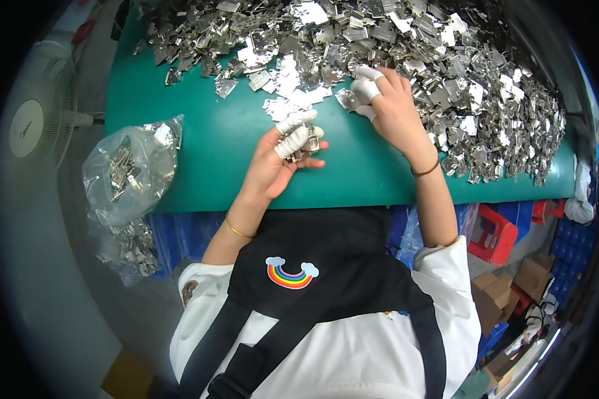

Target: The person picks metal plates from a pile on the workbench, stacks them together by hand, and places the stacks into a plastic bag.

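My left hand is closed around several small shiny stamped metal parts, held just above the green tabletop. White finger cots cover some of its fingers. At the near edge of the heap, my right hand has its fingers bent and drawn together, also in white cots. A small flat metal part shows at the tips of its thumb and forefinger. Between and beyond the hands spreads a large heap of the same metal parts; those under the right fingers are hidden.
The green table ends just in front of my body. A clear plastic bag of metal parts lies at its left edge. On the far left stands a fan. Red stools and cardboard boxes are at the lower right.
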Demonstrator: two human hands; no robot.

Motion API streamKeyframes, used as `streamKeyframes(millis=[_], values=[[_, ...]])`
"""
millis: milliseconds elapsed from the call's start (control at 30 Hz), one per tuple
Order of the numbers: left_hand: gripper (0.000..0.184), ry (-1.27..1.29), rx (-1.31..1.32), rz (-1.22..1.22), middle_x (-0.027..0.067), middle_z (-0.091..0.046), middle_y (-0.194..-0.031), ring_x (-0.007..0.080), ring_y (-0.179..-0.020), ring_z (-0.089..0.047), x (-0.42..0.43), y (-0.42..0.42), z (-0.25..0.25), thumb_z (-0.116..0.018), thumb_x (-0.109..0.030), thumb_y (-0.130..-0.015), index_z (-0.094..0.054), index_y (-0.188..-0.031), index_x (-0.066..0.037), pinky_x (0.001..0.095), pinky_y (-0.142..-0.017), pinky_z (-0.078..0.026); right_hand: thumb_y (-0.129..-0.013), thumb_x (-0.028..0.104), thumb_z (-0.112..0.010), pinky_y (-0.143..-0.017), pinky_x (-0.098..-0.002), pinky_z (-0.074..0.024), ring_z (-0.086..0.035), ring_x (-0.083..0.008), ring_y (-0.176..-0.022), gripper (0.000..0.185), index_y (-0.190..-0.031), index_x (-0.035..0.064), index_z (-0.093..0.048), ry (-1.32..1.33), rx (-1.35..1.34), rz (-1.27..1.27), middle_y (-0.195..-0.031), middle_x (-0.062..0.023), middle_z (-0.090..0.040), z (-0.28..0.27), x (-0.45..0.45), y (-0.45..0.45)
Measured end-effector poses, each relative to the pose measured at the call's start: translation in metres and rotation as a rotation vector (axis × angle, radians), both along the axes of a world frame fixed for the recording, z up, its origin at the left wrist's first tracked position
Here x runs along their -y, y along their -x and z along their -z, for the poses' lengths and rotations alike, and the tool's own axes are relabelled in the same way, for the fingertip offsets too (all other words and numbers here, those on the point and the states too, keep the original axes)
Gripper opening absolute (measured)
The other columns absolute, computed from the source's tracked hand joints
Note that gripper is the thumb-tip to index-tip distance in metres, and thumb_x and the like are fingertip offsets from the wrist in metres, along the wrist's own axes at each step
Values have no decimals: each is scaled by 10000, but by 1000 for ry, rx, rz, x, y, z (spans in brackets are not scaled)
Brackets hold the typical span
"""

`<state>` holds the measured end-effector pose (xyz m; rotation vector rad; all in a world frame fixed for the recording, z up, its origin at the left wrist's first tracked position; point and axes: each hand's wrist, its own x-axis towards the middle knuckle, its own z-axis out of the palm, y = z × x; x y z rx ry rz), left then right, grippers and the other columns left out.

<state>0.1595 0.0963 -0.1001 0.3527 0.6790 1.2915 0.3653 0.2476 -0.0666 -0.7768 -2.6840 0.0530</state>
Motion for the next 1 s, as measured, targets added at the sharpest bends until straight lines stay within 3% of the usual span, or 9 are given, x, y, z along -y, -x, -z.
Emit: streamKeyframes(millis=[100, 200, 267, 333, 400, 500, 667, 833, 1000], values=[[417, 19, 10, -50, 164, -619, -1187, 274, -1043, -648, -4, -7, -4, -568, -121, -960, -475, -1349, -3, 392, -817, -587, -816, 45, -719, -591, -311, -517, -660, -210, -703, 328, -1120, 64, -598, 669, -316, 257, -942, -98, -676, -2, 20, -1], [436, 48, -10, -52, 162, -612, -1192, 265, -1058, -638, -9, -15, -6, -605, -66, -933, -473, -1343, 7, 381, -831, -588, -875, 51, -695, -628, -216, -530, -647, -101, -729, 343, -1190, -1, -573, 1306, -762, 306, -912, -85, -685, 1, 36, -4], [459, 46, -175, -143, 151, -605, -1211, 247, -1068, -629, -11, -23, -5, -637, -14, -903, -481, -1334, 15, 378, -844, -583, -890, 37, -670, -672, -249, -545, -666, -138, -780, 393, -1270, 25, -568, 1275, -742, 359, -944, -84, -677, 1, 50, -2], [453, 21, -220, -172, 131, -613, -1206, 226, -1060, -630, -14, -28, -3, -648, 6, -892, -497, -1319, 17, 361, -856, -576, -873, 36, -658, -798, -315, -549, -700, -229, -875, 430, -1291, 42, -558, 595, -303, 222, -1045, -128, -695, -9, 70, 6], [440, -38, -255, -173, 116, -623, -1193, 215, -1046, -634, -15, -30, -3, -648, 5, -892, -508, -1309, 18, 342, -852, -572, -871, -18, -603, -867, -321, -521, -687, -241, -963, 427, -1286, 76, -567, 430, -271, 62, -1117, -129, -677, -12, 88, 18], [489, -1, -148, -76, 117, -635, -1165, 196, -1004, -647, -14, -13, -3, -677, -27, -869, -505, -1326, -2, 321, -812, -574, -892, 0, -575, -843, -289, -522, -689, -211, -917, 383, -1273, 45, -574, 1091, -553, 160, -1060, -128, -682, -19, 70, 19], [501, 21, 90, -4, 150, -616, -1193, 262, -1050, -641, -8, -5, 7, -609, -96, -913, -448, -1377, 2, 372, -803, -580, -781, 218, -719, -785, -372, -421, -546, -255, -894, 268, -1017, 91, -706, 26, -90, 287, -914, -71, -605, 23, 23, 26], [513, 15, 265, -34, 158, -584, -1252, 284, -1116, -606, -2, -3, 8, -603, -108, -922, -427, -1393, -5, 387, -839, -563, -773, 114, -714, -914, -384, -365, -549, -242, -986, 236, -1008, 129, -724, 180, -156, 10, -982, -45, -618, 4, 34, 15], [472, -14, 121, -18, 135, -592, -1240, 250, -1096, -609, -2, -10, 1, -610, -116, -931, -455, -1364, -12, 383, -863, -545, -741, 192, -794, -875, -390, -472, -566, -285, -1011, 464, -1176, 107, -657, 495, -433, -73, -1104, -84, -626, -30, 63, 17]])
